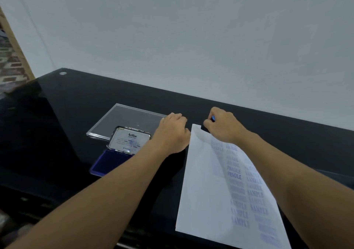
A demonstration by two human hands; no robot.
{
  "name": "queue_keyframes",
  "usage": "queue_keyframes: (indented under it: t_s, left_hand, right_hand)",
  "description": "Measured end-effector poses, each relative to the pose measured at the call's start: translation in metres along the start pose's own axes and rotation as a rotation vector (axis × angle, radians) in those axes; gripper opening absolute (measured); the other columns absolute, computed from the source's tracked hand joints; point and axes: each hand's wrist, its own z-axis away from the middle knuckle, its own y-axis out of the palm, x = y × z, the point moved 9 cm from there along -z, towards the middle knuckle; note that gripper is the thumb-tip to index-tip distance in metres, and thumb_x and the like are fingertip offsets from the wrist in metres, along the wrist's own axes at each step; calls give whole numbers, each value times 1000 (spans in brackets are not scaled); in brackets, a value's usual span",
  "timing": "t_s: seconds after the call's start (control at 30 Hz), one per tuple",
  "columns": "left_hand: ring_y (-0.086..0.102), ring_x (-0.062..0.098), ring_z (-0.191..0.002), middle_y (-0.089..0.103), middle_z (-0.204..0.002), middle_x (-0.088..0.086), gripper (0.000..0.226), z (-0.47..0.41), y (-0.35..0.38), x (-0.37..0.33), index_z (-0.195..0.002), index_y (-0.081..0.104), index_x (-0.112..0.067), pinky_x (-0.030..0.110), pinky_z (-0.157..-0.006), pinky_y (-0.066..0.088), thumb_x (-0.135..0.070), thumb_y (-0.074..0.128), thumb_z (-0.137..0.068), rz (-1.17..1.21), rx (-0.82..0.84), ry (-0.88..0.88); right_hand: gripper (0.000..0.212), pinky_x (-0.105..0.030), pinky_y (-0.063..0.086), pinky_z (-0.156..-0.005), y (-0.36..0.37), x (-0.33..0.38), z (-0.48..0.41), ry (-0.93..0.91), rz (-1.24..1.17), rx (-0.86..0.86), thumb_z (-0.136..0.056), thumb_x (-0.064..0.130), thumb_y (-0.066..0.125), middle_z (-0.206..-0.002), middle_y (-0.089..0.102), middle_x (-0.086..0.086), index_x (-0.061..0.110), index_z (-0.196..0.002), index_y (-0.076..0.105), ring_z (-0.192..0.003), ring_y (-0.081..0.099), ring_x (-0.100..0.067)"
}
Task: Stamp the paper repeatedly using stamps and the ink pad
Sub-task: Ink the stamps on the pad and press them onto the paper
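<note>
A white sheet of paper (206, 191) lies on the black table, covered in several blue stamp marks such as SAMPLE and FRAGILE. At its far corner my right hand (224, 126) grips a dark stamp with a blue top (206, 127), its base down on the paper. My left hand (172, 132) rests on the table just left of the sheet, fingers curled under; nothing shows in it. The open ink pad (109, 162) sits left of my left forearm, its blue pad partly hidden by the arm and its lid (130, 139) raised.
A clear plastic case (122, 118) lies flat behind the ink pad. The black glass table (67, 114) runs up to a pale wall (191, 38). A wooden frame (17, 45) and a patterned floor show at the far left.
</note>
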Motion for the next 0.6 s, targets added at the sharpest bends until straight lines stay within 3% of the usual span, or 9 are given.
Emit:
queue_keyframes:
  t_s: [0.2, 0.43, 0.6]
  left_hand:
    - [21, 23, -148, 30, -159, 9, 46, 1, 27, 13, -140, 47, -9, 46, -121, 15, -27, 39, -99, -175, 20, 35]
    - [18, 21, -149, 28, -161, 7, 45, 3, 29, 16, -138, 48, -13, 45, -122, 13, -36, 33, -101, -200, -22, 55]
    - [17, 21, -150, 26, -162, 6, 51, 3, 30, 16, -141, 45, -15, 45, -123, 12, -43, 34, -101, -220, -11, 43]
  right_hand:
    - [14, -31, 43, -62, 12, -3, -12, -19, 36, 49, -100, 25, 51, -84, 60, -7, 16, -90, 47, -67, 50, -16]
    - [15, -33, 44, -62, 25, -3, -21, -29, 67, 71, -98, 26, 53, -85, 61, -7, 12, -93, 51, -66, 51, -17]
    - [17, -32, 42, -60, 26, 2, -25, -40, 94, 72, -98, 26, 53, -82, 59, -6, 17, -85, 46, -64, 48, -16]
